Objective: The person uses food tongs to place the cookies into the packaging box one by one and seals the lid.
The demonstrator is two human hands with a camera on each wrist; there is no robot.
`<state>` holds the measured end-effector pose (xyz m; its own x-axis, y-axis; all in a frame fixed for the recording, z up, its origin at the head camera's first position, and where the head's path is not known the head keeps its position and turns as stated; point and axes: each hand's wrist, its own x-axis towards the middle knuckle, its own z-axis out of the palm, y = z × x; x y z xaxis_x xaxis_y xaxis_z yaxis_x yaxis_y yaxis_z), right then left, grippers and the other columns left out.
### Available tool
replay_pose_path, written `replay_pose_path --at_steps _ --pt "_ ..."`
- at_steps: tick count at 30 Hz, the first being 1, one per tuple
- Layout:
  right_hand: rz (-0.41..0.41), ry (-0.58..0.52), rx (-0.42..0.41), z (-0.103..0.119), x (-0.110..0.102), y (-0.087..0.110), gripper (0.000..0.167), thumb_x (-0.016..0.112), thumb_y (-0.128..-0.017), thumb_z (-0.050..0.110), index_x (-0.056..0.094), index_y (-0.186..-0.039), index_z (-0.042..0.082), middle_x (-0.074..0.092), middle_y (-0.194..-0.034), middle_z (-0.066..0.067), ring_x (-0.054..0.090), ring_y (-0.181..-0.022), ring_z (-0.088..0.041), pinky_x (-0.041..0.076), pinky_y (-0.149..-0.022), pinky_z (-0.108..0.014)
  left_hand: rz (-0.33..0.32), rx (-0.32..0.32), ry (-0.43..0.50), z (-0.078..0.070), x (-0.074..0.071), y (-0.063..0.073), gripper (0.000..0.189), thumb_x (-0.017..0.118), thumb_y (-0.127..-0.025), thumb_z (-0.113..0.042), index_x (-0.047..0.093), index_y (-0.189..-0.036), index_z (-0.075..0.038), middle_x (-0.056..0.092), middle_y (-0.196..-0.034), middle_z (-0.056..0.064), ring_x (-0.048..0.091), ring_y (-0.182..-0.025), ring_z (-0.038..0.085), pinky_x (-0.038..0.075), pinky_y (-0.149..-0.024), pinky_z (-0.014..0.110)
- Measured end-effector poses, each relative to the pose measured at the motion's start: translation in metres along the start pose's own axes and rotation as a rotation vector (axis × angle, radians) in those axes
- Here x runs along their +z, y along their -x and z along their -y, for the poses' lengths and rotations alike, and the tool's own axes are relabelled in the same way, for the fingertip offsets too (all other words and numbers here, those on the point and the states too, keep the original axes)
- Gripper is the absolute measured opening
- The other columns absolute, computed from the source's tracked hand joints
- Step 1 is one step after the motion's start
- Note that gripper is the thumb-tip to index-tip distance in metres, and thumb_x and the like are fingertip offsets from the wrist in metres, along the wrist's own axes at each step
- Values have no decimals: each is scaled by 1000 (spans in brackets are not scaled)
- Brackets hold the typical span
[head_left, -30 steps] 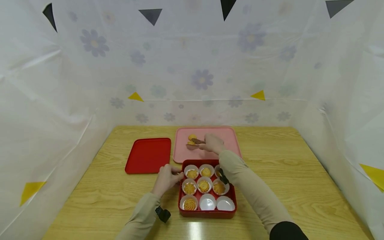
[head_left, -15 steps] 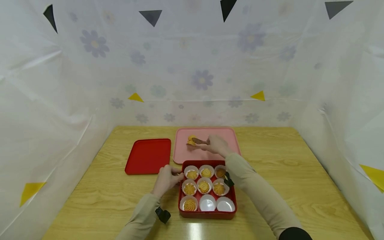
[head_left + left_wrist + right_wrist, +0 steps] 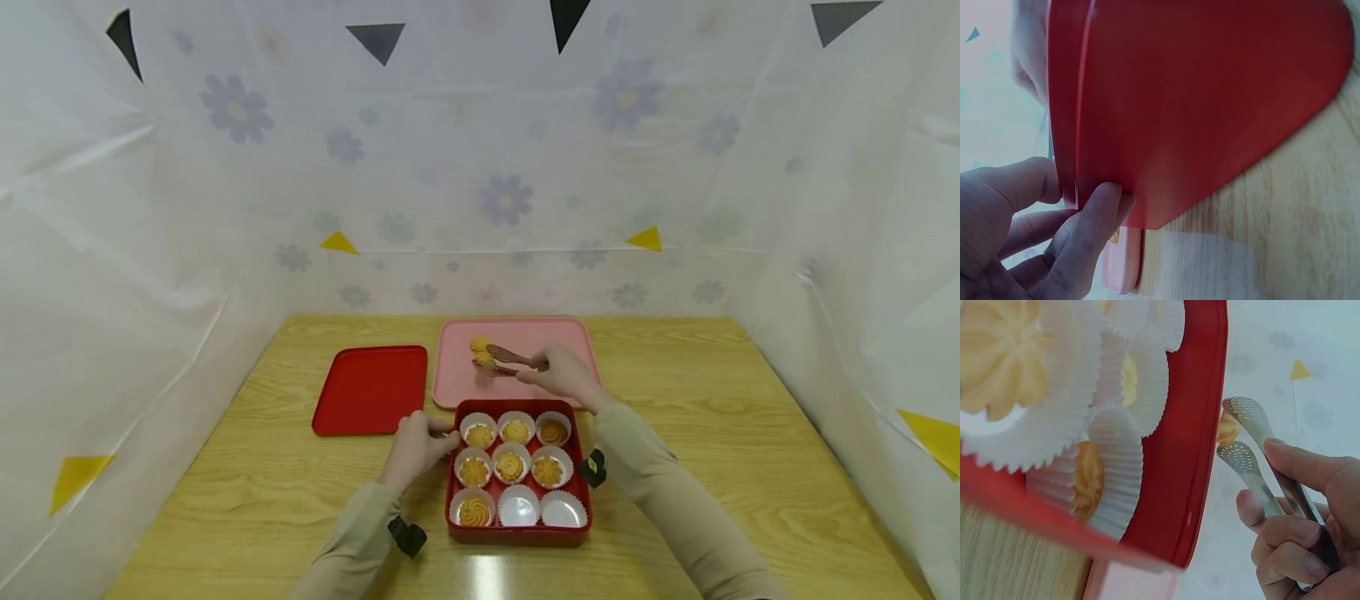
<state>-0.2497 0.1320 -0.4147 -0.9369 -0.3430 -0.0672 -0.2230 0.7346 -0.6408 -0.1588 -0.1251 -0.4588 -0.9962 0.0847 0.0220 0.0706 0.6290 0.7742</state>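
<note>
My right hand [image 3: 562,373] holds metal tongs [image 3: 513,357] over the pink tray [image 3: 573,337]. A golden piped cookie [image 3: 1229,428] shows between the perforated tips in the right wrist view. Another yellow cookie [image 3: 480,342] is just behind them in the head view. My left hand [image 3: 415,450] pinches the left wall of a red square box [image 3: 517,537] near its back corner, thumb and fingers at the rim in the left wrist view. The box has rows of white paper cups; several contain cookies, while two front cups [image 3: 519,507], middle and right, hold none.
A flat red square tray [image 3: 371,390] lies left of the pink tray on the wooden table [image 3: 690,433]. White flower-printed sheeting [image 3: 506,167] encloses the back and sides. Dark cameras [image 3: 407,536] are strapped to both wrists.
My right hand and the tongs have drawn to the right and slightly towards me, uncovering the back right cup of the box. My left hand stays at the box wall.
</note>
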Motion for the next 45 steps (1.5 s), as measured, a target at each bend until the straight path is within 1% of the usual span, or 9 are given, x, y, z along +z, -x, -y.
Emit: replay_pose_path --at_steps 3,9,12,21,26,30,33,41,45 --pt "-11 -1 -16 -3 -2 8 29 70 -94 30 78 -97 3 59 -59 -2 31 -50 -11 37 -59 -29 4 0 10 0 0 0 18 75 -84 -10 80 -99 -1 79 -89 13 65 -67 9 51 -60 23" --pt "-10 -26 -61 -9 -7 22 27 69 -95 29 74 -89 3 31 -52 6 24 -48 -9 27 -49 -25 12 -5 22 0 -1 0 17 74 -85 -9 80 -98 -1 78 -86 13 66 -65 9 51 -59 23" --pt "-12 -35 -108 -11 -10 28 30 70 -94 27 69 -79 1 28 -54 6 24 -50 -10 27 -50 -25 13 -10 21 0 -1 0 16 74 -85 -9 81 -97 -1 78 -86 13 66 -65 9 51 -59 23" --pt "-9 -67 -247 -19 -15 47 33 69 -95 26 63 -72 4 34 -58 5 27 -56 -8 30 -56 -25 8 -14 6 1 -1 1 17 74 -85 -10 80 -98 -1 79 -88 13 67 -67 10 52 -61 24" --pt "16 -65 -302 -32 -19 59 19 70 -95 27 70 -83 12 52 -66 1 39 -61 -7 36 -58 -25 7 -12 -4 2 0 0 17 75 -84 -11 81 -98 -1 79 -89 13 67 -70 10 52 -62 23" --pt "47 -61 -320 -46 -21 68 14 70 -95 30 75 -96 17 68 -83 0 52 -72 -5 43 -62 -25 0 -5 -2 2 1 0 17 75 -84 -10 81 -97 -2 79 -88 13 66 -69 9 51 -61 23" --pt "78 -73 -338 -55 -21 73 15 70 -95 32 74 -97 18 67 -85 2 52 -72 -4 43 -62 -24 1 1 0 2 1 0 17 75 -84 -10 81 -97 -2 79 -88 13 66 -69 9 52 -61 23" --pt "138 -20 -431 -66 -27 83 7 70 -95 28 71 -93 22 53 -69 10 35 -55 -2 36 -52 -20 6 6 9 3 2 0 18 75 -84 -10 80 -98 0 79 -89 14 67 -70 10 52 -62 23" --pt "158 43 -432 -67 -30 88 21 71 -94 32 76 -105 15 55 -72 14 37 -56 1 36 -52 -18 -1 6 4 4 1 0 17 75 -84 -10 81 -97 -1 79 -89 12 66 -70 9 52 -61 23"
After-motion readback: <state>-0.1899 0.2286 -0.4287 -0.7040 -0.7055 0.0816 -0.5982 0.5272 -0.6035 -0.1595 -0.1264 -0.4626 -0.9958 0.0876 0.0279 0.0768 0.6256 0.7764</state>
